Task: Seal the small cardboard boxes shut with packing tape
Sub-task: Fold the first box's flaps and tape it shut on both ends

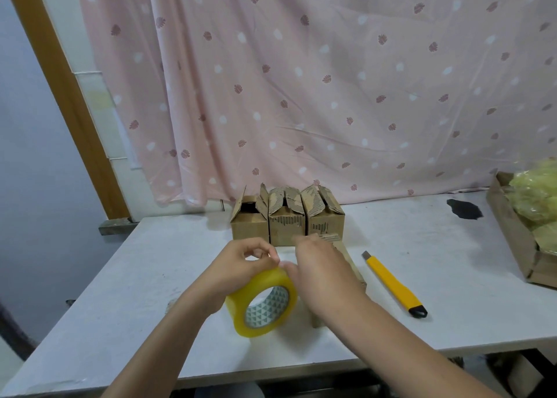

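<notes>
Head view, items left to right. Wooden door frame (64, 96) at far left, beside a pink patterned curtain (331, 81) hanging behind a white table (135, 277). Left hand (241, 265): fingers curled over the top of a roll of yellowish packing tape (262, 302), fingertips pinched together at the roll's upper edge; the roll stands on edge on the table, near the front. Right hand (319, 277): close beside the left, thumb touching the roll's top, fingers bent forward; whether it grips anything cannot be told. A small cardboard box (351, 265) lies largely hidden under the right hand and forearm. Behind the hands, three small cardboard boxes (286, 220) in a touching row, flaps raised and unsealed. Yellow utility knife (394, 283) lying right of the hands, apart from them. Far right, at the table edge: larger cardboard carton (512, 238) holding crumpled yellowish-green plastic (536, 202).
</notes>
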Tool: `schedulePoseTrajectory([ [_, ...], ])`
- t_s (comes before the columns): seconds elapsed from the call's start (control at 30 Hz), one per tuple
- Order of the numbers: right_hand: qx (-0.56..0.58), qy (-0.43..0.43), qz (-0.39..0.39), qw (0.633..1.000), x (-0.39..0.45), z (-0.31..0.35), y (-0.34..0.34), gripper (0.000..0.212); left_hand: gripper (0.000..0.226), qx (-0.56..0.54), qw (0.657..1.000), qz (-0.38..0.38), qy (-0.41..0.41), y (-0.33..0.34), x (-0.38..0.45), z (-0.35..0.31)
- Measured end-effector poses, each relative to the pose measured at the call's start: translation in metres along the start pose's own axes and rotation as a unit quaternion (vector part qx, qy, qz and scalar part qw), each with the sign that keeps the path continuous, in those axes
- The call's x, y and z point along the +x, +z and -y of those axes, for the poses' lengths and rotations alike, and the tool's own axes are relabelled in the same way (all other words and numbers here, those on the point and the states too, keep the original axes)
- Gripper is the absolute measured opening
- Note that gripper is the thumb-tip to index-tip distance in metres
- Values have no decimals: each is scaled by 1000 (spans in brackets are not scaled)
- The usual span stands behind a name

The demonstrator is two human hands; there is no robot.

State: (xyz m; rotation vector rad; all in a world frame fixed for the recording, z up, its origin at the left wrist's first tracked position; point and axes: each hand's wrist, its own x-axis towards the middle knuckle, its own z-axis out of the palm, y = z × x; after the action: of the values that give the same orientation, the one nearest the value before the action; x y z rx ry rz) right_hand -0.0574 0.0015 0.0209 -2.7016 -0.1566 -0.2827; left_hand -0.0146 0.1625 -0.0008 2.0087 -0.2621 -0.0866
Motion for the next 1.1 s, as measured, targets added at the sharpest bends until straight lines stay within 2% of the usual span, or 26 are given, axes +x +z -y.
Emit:
schedulePoseTrajectory([
  [0.07,14,17,40,999,8,4,4,26,10,-15,1000,-1,1,1,0,2],
  [0.2,69,47,30,996,21,2,5,8,8,-27,1000,13,-4,-2,-4,2],
  [0.33,101,47,27,993,24,0,2,13,44,-31,994,97,-51,-14,-10,0],
  [0.43,107,38,19,993,24,1,3,14,55,-48,982,156,-100,-20,-14,-3],
  [0.7,8,-35,2,999,19,8,7,13,36,-93,989,73,-87,-7,-15,-8],
  [0.83,17,-63,1,998,21,7,1,15,45,-116,986,76,-96,-5,-17,-8],
  [0.97,18,-94,39,995,18,8,1,20,43,-172,975,93,-107,-10,-19,-3],
  [1.1,68,-98,4,993,11,0,2,15,46,-201,967,80,-132,-13,-19,-7],
])
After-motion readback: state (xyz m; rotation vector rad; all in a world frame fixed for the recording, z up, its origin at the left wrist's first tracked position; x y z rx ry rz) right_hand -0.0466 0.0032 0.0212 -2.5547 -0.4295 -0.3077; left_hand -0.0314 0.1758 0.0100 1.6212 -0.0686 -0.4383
